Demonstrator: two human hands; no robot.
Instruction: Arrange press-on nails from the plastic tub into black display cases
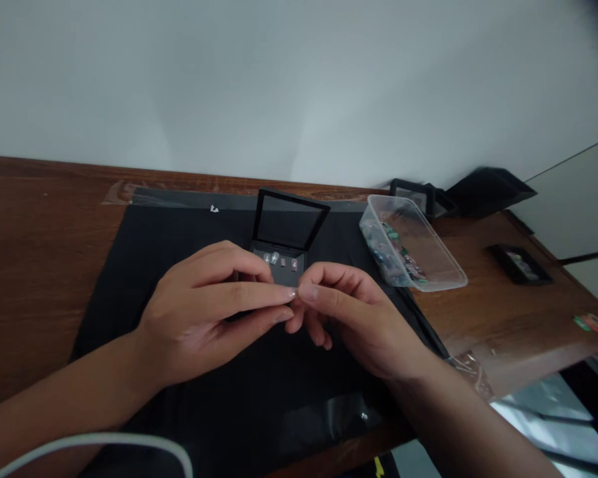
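My left hand [202, 302] and my right hand [351, 309] meet at their fingertips just in front of a small black hinged case [295, 247]. The case stands open, its clear-windowed lid [288, 219] tilted up at the back. Several tiny shiny pieces [274, 258] lie in a row inside it; their kind is too small to tell. My right thumb and forefinger are pressed together, touching the left fingertips. My left thumb and forefinger are closed close together. Whatever sits between the fingertips is too small or hidden to make out. My hands cover the case's front part.
A clear plastic tub [441, 255] with many small coloured pieces stands to the right on the black mat [129, 265]. Dark frames [412, 189] lean by the wall, and another small case [521, 264] lies farther right. A white cable [109, 438] crosses the lower left.
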